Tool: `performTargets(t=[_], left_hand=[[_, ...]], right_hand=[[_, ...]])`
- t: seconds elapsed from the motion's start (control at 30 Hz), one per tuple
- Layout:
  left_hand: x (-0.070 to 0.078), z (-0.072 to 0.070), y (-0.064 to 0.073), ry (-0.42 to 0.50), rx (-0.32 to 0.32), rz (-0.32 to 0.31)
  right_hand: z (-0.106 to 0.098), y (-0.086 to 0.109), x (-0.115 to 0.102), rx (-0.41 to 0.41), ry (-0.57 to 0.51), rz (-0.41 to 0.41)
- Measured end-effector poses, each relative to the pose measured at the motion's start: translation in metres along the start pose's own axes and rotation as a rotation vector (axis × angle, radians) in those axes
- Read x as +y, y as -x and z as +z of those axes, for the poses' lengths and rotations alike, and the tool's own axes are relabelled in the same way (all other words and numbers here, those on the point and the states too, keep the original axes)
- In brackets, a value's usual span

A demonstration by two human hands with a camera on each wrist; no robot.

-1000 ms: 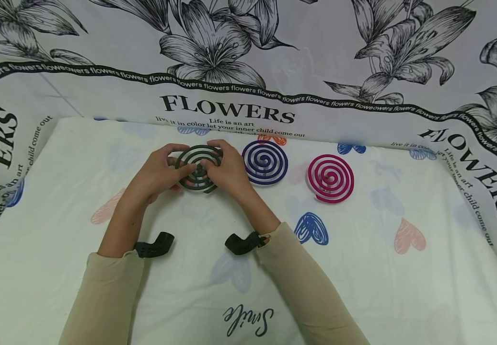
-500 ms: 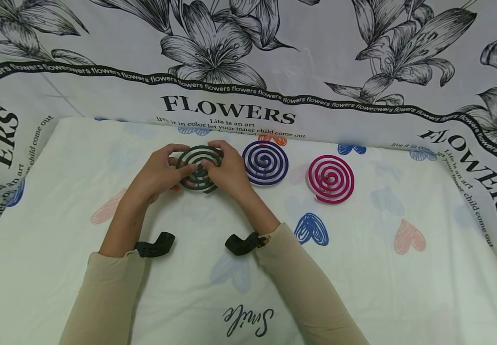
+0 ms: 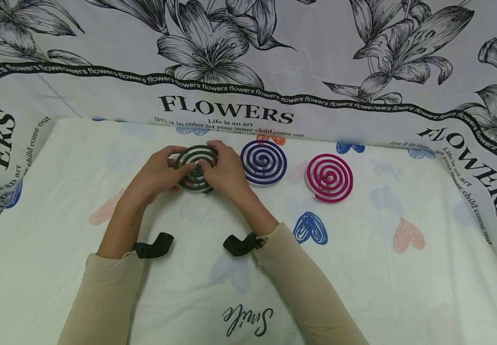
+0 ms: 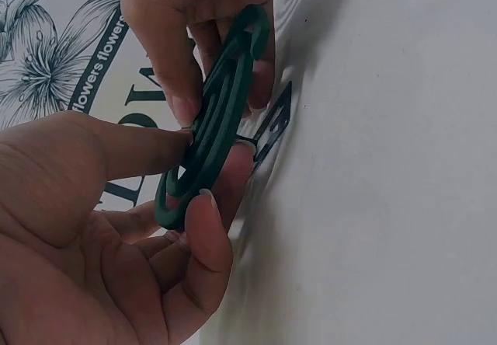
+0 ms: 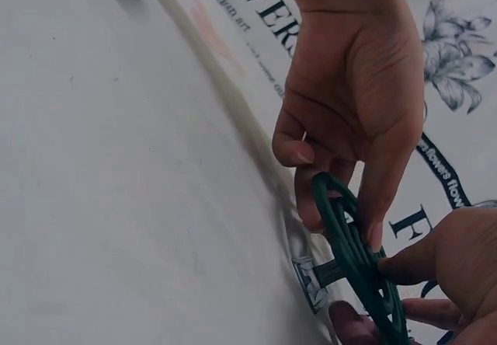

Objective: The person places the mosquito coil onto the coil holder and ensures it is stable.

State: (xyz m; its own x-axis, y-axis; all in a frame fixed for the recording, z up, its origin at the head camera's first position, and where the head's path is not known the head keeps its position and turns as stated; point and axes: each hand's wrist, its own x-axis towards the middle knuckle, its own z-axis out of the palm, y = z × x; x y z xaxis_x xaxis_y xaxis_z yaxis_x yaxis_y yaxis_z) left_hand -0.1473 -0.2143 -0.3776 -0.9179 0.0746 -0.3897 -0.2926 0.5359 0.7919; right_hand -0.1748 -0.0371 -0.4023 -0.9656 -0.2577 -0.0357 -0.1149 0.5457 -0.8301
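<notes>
A dark green mosquito coil [image 3: 196, 147] is held between both hands at the far side of the bed-like cloth surface. My left hand [image 3: 160, 170] pinches its left side, thumb on the upper face and fingers beneath. My right hand [image 3: 229, 175] grips the right side in the same way, and both thumbs meet near the coil's centre. In the left wrist view the green coil [image 4: 225, 123] tilts above a thin metal stand [image 4: 273, 127]. This stand shows below the coil in the right wrist view as well. The fingertips under the coil are partly hidden in the head view.
A blue-purple coil [image 3: 263, 162] lies just right of the right hand. Farther right is a magenta coil [image 3: 329, 178]. The white cloth [image 3: 382, 278] bears printed hearts and the word Smile; beyond it lies a flower-printed sheet [image 3: 308, 57].
My right hand has shifted slightly left on the green coil. The left hand keeps its grip, and the other two coils lie where they were.
</notes>
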Motion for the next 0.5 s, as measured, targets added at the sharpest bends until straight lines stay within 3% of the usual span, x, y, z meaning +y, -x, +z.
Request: performTargets(t=[0.5], left_hand=[[-0.0038, -0.001, -0.0008, 0.014, -0.007, 0.012]], right_hand=[[-0.0045, 0.0057, -0.0084, 0.0, 0.058, -0.036]])
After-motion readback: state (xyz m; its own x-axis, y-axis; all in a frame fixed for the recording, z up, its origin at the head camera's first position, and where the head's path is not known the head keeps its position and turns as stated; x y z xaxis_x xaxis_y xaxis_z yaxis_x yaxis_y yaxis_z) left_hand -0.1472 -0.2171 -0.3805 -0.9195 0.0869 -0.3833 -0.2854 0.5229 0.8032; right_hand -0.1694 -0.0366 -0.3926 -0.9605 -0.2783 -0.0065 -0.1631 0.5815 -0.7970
